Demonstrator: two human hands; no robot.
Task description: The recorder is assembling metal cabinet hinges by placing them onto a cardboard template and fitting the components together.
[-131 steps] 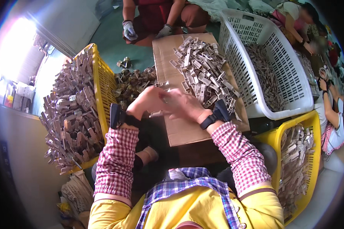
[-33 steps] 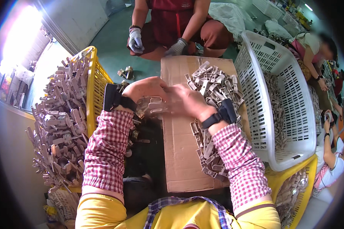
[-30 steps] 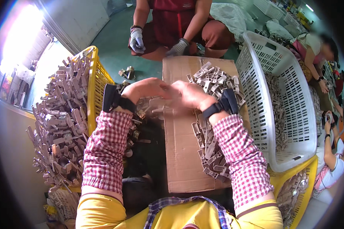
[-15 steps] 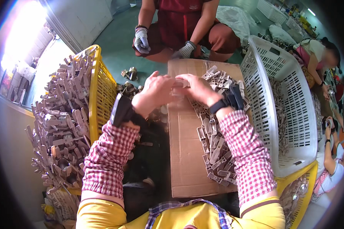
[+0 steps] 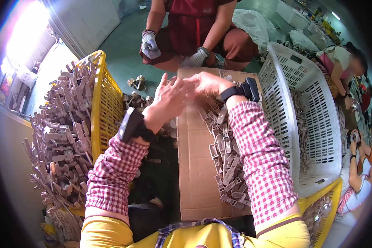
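Observation:
My left hand (image 5: 169, 97) and my right hand (image 5: 208, 84) meet above the upper part of the cardboard sheet (image 5: 196, 173). Their fingers are curled and pressed together at the tips, slightly blurred. Whatever they pinch between them is hidden. Under and beside my right wrist, a pile of grey lever-shaped parts (image 5: 231, 165) with hollow frames spreads down the cardboard. To the left of the sheet, below my left hand, round metal fittings (image 5: 137, 100) lie on the floor.
On the left stands a yellow basket (image 5: 107, 107) heaped with levered metal fittings (image 5: 64, 136). A white basket (image 5: 285, 124) is on the right, with a yellow basket (image 5: 332, 206) nearer me. A gloved co-worker (image 5: 196, 33) sits opposite; other people work at far right.
My hands have shifted slightly left, the left one turning with its fingers higher and my right wrist rising. The view has shifted a little. The co-worker's hands stay nearly in place.

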